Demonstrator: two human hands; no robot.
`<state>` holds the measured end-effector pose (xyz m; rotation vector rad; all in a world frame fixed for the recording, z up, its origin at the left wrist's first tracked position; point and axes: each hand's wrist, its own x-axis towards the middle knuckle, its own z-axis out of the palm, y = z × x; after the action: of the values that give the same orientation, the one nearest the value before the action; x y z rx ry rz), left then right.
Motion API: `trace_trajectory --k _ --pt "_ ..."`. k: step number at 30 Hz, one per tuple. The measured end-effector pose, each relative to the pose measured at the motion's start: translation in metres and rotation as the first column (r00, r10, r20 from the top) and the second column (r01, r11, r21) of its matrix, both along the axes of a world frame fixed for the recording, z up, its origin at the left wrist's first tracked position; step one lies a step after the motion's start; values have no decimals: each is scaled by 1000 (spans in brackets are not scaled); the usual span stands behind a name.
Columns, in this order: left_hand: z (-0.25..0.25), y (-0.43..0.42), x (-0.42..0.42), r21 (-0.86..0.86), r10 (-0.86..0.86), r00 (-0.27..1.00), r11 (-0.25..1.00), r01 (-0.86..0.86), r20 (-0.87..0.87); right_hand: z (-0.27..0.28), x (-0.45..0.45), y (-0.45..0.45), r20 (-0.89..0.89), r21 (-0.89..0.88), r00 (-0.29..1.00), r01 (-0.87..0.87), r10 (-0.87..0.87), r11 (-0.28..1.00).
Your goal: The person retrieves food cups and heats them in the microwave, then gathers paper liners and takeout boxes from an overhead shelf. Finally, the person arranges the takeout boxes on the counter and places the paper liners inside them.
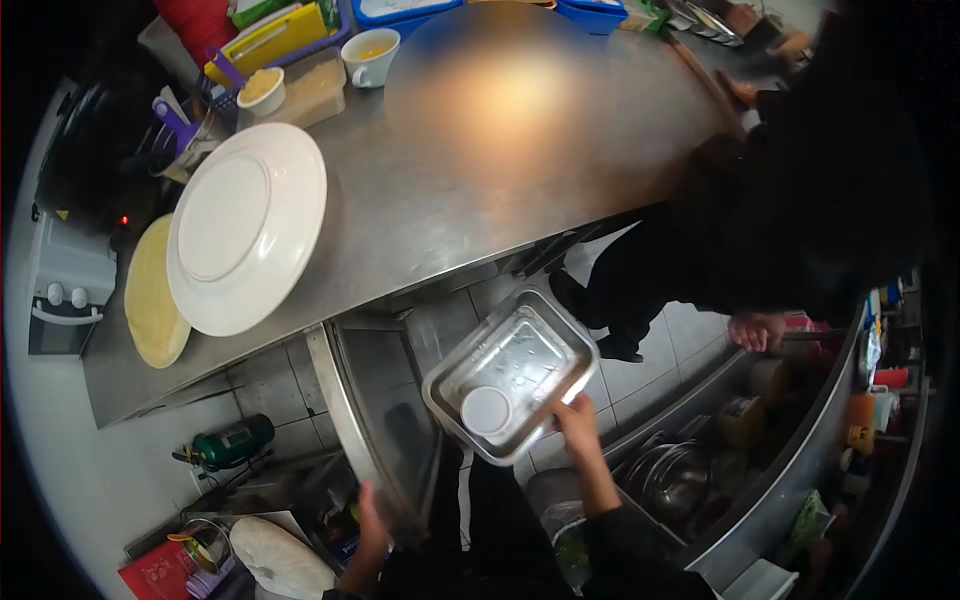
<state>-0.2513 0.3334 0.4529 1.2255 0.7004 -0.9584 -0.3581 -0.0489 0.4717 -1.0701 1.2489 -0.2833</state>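
My right hand (578,428) grips the near right rim of a shallow rectangular metal pan (560,315), held tilted over the floor. Inside the pan sits a small round white tub or lid (487,410); the rest of its inside looks wet or shiny. Lower left, my left hand (370,530) is closed at the edge of an open metal door (345,400) below the counter, its fingers partly hidden. A large white plate (247,230), seemingly upside down, lies on the steel counter (430,200) above the door.
A pale yellow round board (155,295) lies under the plate. A white cup (370,58) and small bowl (262,92) stand farther back. At the right, a person in dark clothing (800,200) stands by the counter. Metal bowls (675,475) sit on a low shelf.
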Motion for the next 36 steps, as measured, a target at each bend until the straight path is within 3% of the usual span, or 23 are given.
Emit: trace_trajectory --k 2,3,4,5,7,9,12,13,14,17,18,19,21,22,29,31,36 --pt "7 7 2 280 -225 917 951 132 331 -75 30 15 -8 -18 999 40 -40 999" --pt "57 -29 18 481 -432 747 860 171 506 -116 48 24 80 -66 993 94 -89 993" --pt "62 -26 25 687 -598 663 706 169 451 -167 61 30 53 -178 997 70 -61 982" --pt "59 -16 28 827 -687 624 551 114 372 -181 84 33 32 -115 998 64 -60 991" --pt "58 -8 35 931 -791 535 365 22 297 -227 125 39 256 -36 960 127 -113 991" --pt "58 0 45 939 -784 555 344 18 277 -318 161 41 272 -86 950 183 -154 979" --pt "53 12 52 942 -804 518 334 -8 290 -358 220 34 273 -114 951 180 -143 977" --pt "50 17 54 942 -828 468 334 -30 308 -375 240 33 325 -138 922 265 -209 954" --pt "49 23 57 921 -796 515 388 31 318 -395 261 29 380 -156 885 348 -269 924" --pt "49 23 57 960 -845 466 279 -31 261 -452 307 16 348 -191 932 179 -103 965" --pt "70 1 71 959 -770 637 159 233 -27 -459 321 14 320 -211 946 124 -52 970" --pt "66 5 70 959 -770 638 160 234 -27 -466 334 14 289 -232 957 82 -11 969" --pt "59 14 67 995 -840 541 78 64 32 -471 345 16 220 -261 975 18 41 965" --pt "57 17 68 993 -850 520 113 22 85 -472 342 15 181 -270 982 3 48 963" --pt "61 15 74 980 -814 568 187 62 120 -493 239 -26 -136 -348 984 61 -115 935" --pt "61 15 76 984 -852 512 165 60 112 -503 221 -49 -203 -329 970 57 -130 943" --pt "60 7 83 970 -822 536 241 18 194 -519 231 -82 -213 -253 975 1 -57 967"
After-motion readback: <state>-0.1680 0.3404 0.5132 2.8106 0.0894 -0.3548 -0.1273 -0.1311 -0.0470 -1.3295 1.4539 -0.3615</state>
